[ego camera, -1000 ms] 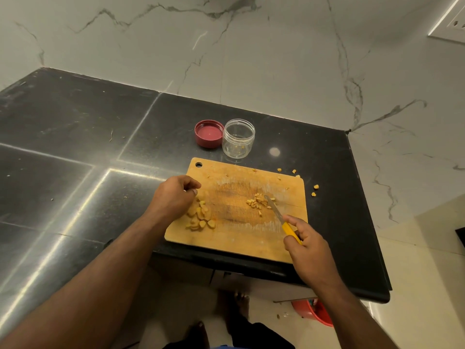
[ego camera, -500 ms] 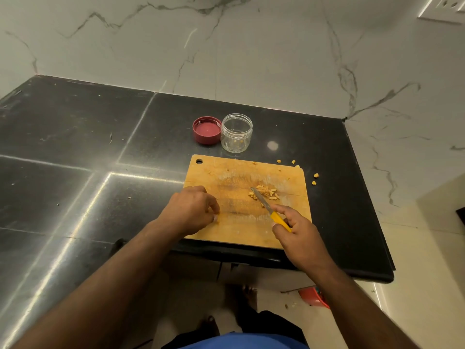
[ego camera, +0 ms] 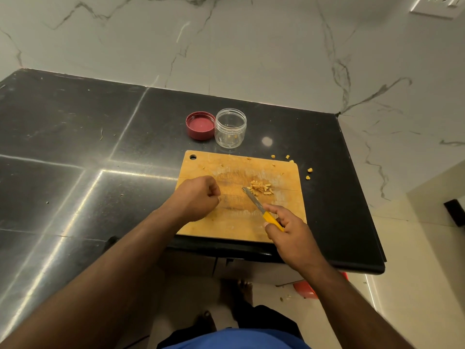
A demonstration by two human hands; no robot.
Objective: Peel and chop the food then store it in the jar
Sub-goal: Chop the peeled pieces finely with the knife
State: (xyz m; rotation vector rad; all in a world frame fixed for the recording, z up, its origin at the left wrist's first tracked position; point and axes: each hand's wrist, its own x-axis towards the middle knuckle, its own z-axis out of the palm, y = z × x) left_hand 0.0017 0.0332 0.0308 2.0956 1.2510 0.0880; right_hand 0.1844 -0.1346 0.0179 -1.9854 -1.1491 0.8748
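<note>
A wooden cutting board [ego camera: 284, 207] lies at the front edge of the black counter [ego camera: 75, 147]. A small pile of chopped yellow food [ego camera: 260, 188] sits at the board's middle right. My right hand [ego camera: 289, 233] grips the yellow handle of a knife [ego camera: 254, 200], whose blade tip lies just left of that pile. My left hand [ego camera: 196, 200] is curled into a fist over the board's left side, hiding the larger food pieces under its fingers. Behind the board stands the clear jar [ego camera: 230, 128], open, with a few bits inside. Its red lid [ego camera: 200, 125] lies upside down to the left.
Stray food bits [ego camera: 309, 170] lie on the counter past the board's far right corner. The counter ends close to the right, with a drop to the floor. A red object [ego camera: 304, 289] sits on the floor below. Marble wall behind, with a socket [ego camera: 435, 6].
My left hand moved right and closed over the larger pieces, which showed beside it before. The knife drew the scattered chopped bits into a tighter pile. The view shifted down.
</note>
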